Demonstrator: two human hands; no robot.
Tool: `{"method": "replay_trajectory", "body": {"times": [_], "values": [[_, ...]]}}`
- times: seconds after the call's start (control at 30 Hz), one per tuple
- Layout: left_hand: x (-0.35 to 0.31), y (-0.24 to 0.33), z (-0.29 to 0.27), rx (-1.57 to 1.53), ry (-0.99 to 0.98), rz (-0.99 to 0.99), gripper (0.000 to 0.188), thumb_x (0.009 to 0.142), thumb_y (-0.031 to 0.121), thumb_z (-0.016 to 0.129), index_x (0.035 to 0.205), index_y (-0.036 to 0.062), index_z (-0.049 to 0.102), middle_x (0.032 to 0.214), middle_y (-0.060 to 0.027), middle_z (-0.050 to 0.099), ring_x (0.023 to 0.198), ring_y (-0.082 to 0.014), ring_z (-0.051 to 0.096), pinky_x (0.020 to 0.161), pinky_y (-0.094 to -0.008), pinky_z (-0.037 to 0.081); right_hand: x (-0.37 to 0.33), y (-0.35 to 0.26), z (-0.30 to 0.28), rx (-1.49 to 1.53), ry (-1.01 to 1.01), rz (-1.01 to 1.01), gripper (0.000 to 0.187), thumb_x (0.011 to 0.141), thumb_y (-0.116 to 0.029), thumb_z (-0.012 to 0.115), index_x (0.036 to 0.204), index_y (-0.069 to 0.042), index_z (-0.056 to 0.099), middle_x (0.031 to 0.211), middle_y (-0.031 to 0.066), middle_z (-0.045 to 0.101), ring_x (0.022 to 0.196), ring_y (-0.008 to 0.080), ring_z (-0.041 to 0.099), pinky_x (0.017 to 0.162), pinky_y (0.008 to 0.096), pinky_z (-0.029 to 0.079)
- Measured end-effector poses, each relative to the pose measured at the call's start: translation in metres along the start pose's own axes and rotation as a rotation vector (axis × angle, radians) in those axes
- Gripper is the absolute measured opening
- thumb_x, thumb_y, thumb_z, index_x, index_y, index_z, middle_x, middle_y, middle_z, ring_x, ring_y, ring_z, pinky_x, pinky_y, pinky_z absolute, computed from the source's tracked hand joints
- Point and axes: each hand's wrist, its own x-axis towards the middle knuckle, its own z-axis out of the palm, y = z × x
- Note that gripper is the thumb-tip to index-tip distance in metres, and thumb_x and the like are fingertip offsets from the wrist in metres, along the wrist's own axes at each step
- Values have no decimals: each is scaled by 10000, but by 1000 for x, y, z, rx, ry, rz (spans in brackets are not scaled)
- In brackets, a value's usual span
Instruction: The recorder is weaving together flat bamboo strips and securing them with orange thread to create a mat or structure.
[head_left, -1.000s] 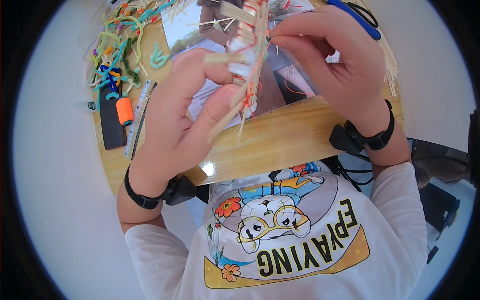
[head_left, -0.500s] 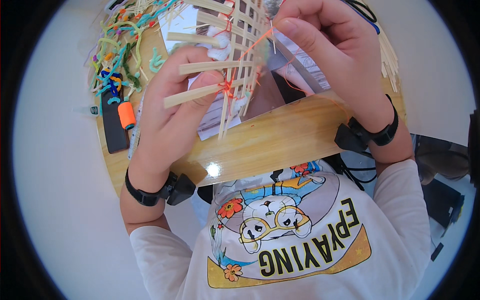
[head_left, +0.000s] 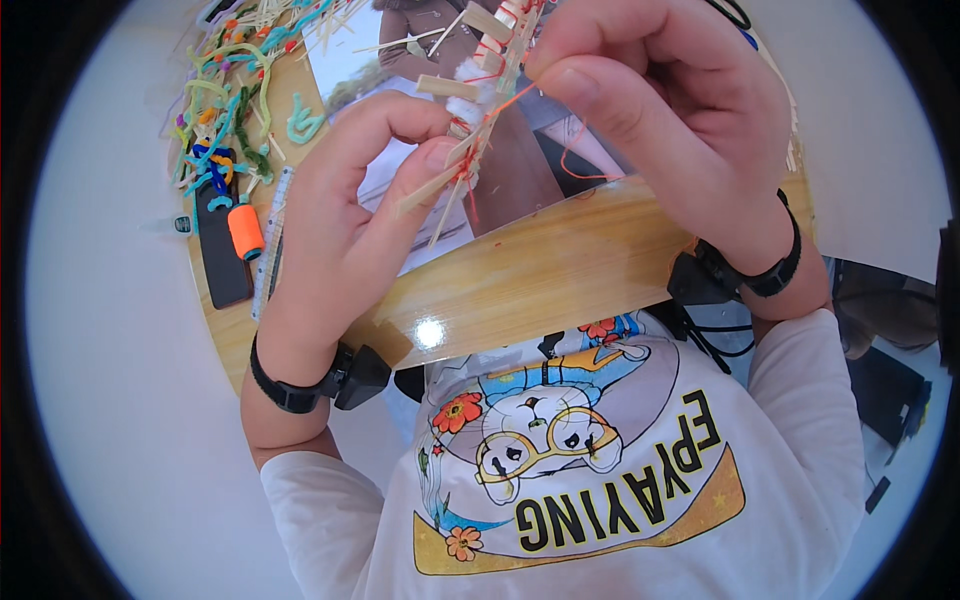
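My left hand (head_left: 345,225) grips a small frame of thin wooden sticks (head_left: 480,110) bound with orange-red thread, thumb and forefinger pinching its lower sticks. My right hand (head_left: 665,120) is closed on the thread (head_left: 575,165) close to the frame's upper right, a loose loop of it hanging below the fingers. The frame is held tilted above a round wooden table (head_left: 540,275). Both wrists wear black bands with small black devices.
On the table's left lie a heap of coloured pipe cleaners and sticks (head_left: 225,110), an orange thread spool (head_left: 245,232), a black flat rectangular object (head_left: 222,262) and a clear ruler (head_left: 272,240). Printed sheets (head_left: 520,175) lie under the hands. Dark bags sit on the floor at right.
The stick frame has turned more edge-on and come closer to the camera. Both hands have shifted their hold, the right one pulling thread at the frame's upper side.
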Motion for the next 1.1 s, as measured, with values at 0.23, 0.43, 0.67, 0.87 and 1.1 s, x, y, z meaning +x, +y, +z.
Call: {"method": "replay_trajectory", "body": {"times": [0.23,0.43,0.67,0.87,1.1], "values": [[6,-8,-1,197,175,225,93,853,83,693,910,31,640,855,-55,644,818,-179,588,792,-280,445,2,6,1,20,-36,18,105,959,-110,615,975,-6,617,671,-37,554,531,5,427,477,165,316],[12,-12,-9,723,239,386,108,782,85,742,842,93,652,741,17,637,694,-151,599,904,-355,432,6,1,1,95,-138,261,142,944,-166,635,995,-34,626,798,-43,597,613,6,486,528,147,337],[11,-9,-7,791,255,426,110,786,91,743,809,108,636,725,47,632,657,-123,602,937,-371,421,8,-3,8,290,-156,407,184,943,-228,636,965,-46,622,772,-42,562,554,14,449,488,175,325],[11,-10,-6,630,270,347,124,785,96,747,815,110,628,724,32,624,653,-130,601,924,-369,420,9,8,2,268,-50,368,214,955,-240,620,987,-29,635,717,-42,510,537,28,429,480,185,335],[9,-7,-4,664,107,406,119,801,63,721,851,84,616,765,5,619,718,-159,597,943,-390,420,21,5,-5,584,-97,641,218,1000,-242,564,909,-45,581,620,-42,473,503,53,414,461,201,330]]}}
